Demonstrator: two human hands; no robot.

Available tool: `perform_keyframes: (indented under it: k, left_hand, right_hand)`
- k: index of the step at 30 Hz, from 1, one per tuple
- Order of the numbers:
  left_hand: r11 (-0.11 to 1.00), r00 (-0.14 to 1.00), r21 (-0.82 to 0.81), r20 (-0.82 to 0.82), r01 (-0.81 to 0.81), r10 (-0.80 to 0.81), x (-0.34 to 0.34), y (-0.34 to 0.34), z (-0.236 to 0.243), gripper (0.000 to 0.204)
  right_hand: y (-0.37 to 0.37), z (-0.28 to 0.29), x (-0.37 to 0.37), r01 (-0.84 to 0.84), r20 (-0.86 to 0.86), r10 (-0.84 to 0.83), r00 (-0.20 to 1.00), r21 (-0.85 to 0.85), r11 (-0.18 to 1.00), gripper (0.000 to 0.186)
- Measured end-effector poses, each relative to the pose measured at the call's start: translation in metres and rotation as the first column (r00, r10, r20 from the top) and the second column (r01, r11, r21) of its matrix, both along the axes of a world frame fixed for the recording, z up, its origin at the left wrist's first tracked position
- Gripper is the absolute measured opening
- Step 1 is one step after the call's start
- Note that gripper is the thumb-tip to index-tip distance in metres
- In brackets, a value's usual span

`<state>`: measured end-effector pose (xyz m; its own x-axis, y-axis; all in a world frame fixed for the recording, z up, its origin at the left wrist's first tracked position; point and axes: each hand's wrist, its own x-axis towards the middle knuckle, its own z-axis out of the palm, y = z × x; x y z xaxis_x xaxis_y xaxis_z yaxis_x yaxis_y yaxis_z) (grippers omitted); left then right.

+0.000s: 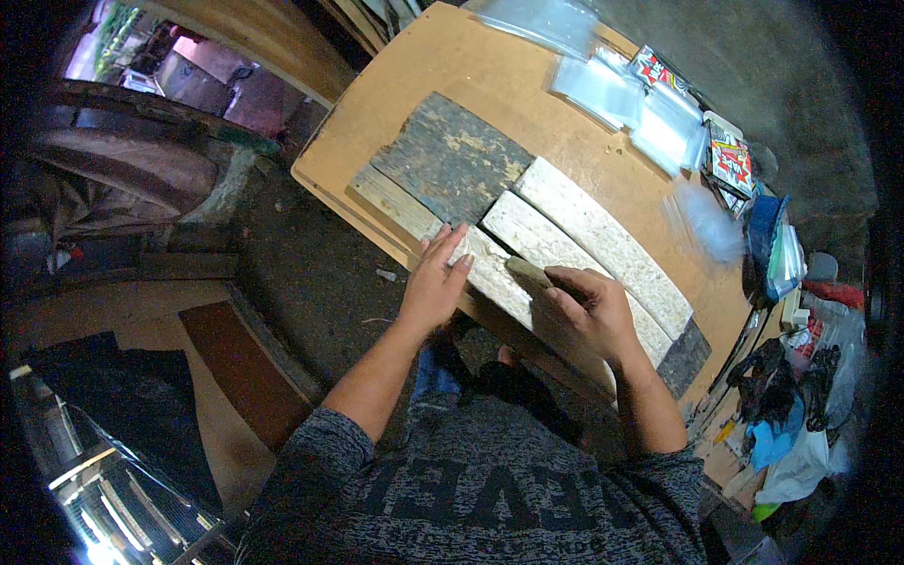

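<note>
Nearest white slab [492,273] lies along near edge of tan table [424,61]; bare tabletop opens beyond slabs, toward table's far edge. Left hand [437,282] half open, fingers resting on slab's left end at table's near edge. Right hand [595,309] curled, pinching small brownish piece [529,273] at same slab. Two more white slabs [610,237], dark board [452,155] on table. Clear plastic bags [595,89] along table's far side; dark floor [292,221] left of table.
</note>
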<state>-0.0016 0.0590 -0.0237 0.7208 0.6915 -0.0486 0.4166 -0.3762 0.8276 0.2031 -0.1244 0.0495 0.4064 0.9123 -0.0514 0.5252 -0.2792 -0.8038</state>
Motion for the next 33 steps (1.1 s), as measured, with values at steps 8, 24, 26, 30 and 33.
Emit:
perform_keyframes:
  k: [8, 24, 26, 30, 33]
  left_hand:
    - [0.999, 0.999, -0.029, -0.015, -0.029, 0.029, 0.0, -0.002, 0.004, 0.05]
    - [1.0, 1.0, 0.0, -0.024, -0.005, 0.005, 0.0, 0.0, -0.003, 0.049]
    - [1.0, 1.0, -0.001, -0.028, -0.007, 0.007, -0.001, 0.001, -0.007, 0.049]
    - [0.999, 0.999, -0.033, -0.017, -0.033, 0.033, -0.003, -0.001, -0.007, 0.049]
    - [0.998, 0.999, -0.041, -0.021, -0.037, 0.036, -0.001, -0.002, -0.002, 0.05]
  right_hand:
    - [-0.034, 0.073, 0.006, -0.004, 0.259, 0.055, 0.964, -0.191, 0.982, 0.028]
    - [-0.06, 0.0, -0.004, 0.064, -0.007, -0.064, 0.998, -0.028, 0.998, 0.027]
    - [-0.062, 0.014, -0.005, 0.053, 0.09, -0.046, 0.995, -0.076, 0.996, 0.027]
    - [-0.079, 0.054, 0.003, 0.032, 0.213, 0.001, 0.977, -0.153, 0.988, 0.029]
    - [-0.089, 0.074, 0.001, 0.058, 0.303, 0.033, 0.952, -0.285, 0.957, 0.031]
